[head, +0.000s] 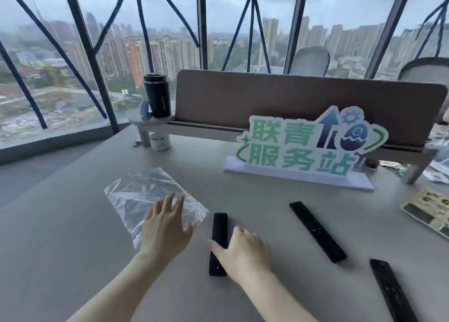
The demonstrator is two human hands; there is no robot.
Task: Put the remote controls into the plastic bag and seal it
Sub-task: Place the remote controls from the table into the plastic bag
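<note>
A clear plastic bag (145,195) lies flat on the grey table. My left hand (165,227) hovers over its near right corner with fingers spread, holding nothing. Three black remote controls lie on the table. The nearest remote (220,227) is beside the bag; my right hand (243,253) rests on its middle, thumb on its left edge, though whether the fingers grip it I cannot tell. A second, longer remote (317,231) lies apart to the right. The third remote (391,290) sits at the lower right.
A white sign with green characters (303,149) stands behind the remotes. A brown desk divider (243,98) runs along the back, with a black tumbler (157,95) on a small shelf. A printed booklet (430,210) and clutter lie at the right edge.
</note>
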